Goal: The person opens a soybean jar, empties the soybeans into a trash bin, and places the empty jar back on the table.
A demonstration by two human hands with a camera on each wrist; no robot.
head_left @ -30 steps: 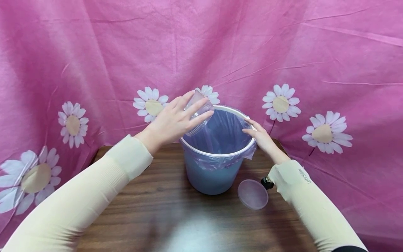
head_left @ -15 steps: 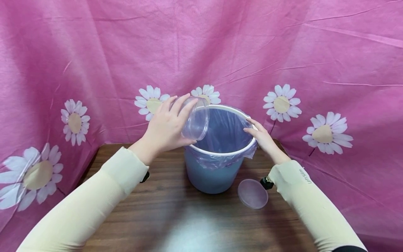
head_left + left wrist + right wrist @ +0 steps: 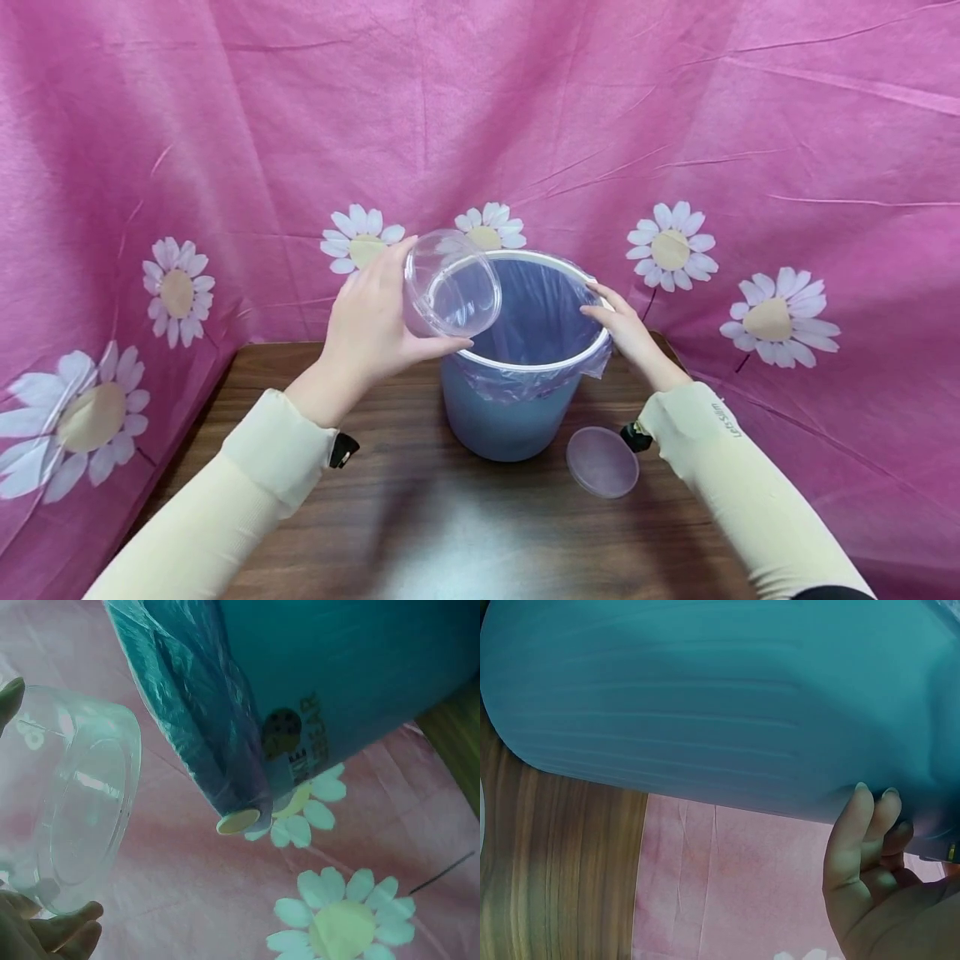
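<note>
In the head view my left hand (image 3: 369, 321) grips a clear round plastic tub (image 3: 461, 293), thumb along its near side and fingers behind it. The tub is tilted beside the left rim of a blue trash bin (image 3: 504, 429), and no contents show through its walls. The left wrist view has the same see-through tub (image 3: 94, 802) between thumb and fingertips, apart from the bin. My right hand (image 3: 630, 332) holds the bin's right rim, with digits over the inside; in the right wrist view, other fingers (image 3: 847, 832) lie against the outer wall.
A thin plastic bag (image 3: 517, 312) lines the bin and folds over its white rim. On the wooden table (image 3: 337, 517), right of the bin, lies a round translucent lid (image 3: 602, 462). A pink cloth (image 3: 480, 100) with daisies hangs behind and at both sides.
My left hand has turned the tub from tipped over the bin's mouth to a more upright tilt and drawn slightly left. The right hand stays at the rim.
</note>
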